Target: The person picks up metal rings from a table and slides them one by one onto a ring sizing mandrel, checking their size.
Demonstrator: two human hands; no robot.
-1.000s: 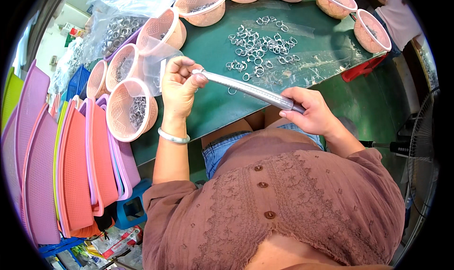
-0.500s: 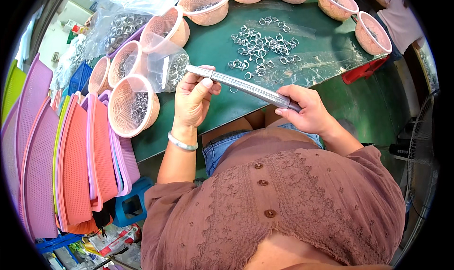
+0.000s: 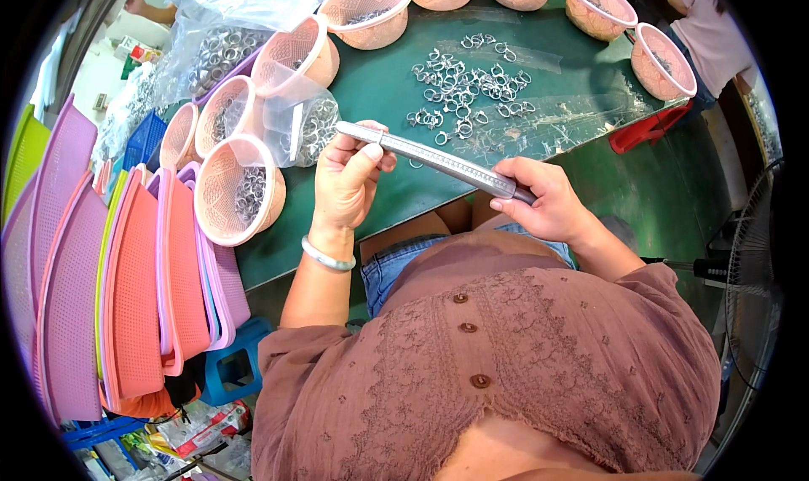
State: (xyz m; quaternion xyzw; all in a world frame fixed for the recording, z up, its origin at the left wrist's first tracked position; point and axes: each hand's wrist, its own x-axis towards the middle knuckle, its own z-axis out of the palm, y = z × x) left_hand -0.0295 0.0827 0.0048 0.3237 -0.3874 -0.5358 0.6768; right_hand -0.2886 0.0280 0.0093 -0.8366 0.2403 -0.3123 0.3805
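Observation:
A grey tapered ring mandrel (image 3: 442, 157) with a marked scale lies slantwise across my front, above the table's near edge. Its dark handle end is wrapped by my right hand (image 3: 546, 196), thumb along the near side. Toward the thin end, my left hand (image 3: 350, 173) pinches a small silver ring (image 3: 378, 136) that sits around the mandrel; the fingers partly hide it. Beyond the mandrel, a loose heap of silver rings (image 3: 462, 85) lies on the green table (image 3: 379, 72).
Pink baskets of rings (image 3: 240, 190) curve along the table's left and far edges. A clear bag of rings (image 3: 316, 127) leans by them. Stacked coloured baskets (image 3: 135, 287) and a blue stool (image 3: 236, 363) stand left; a fan (image 3: 750, 262) is right. Another person (image 3: 715, 34) is at far right.
My hands and the mandrel have barely shifted, a touch lower at the thin end. Another person's hand has come into view at the far upper left.

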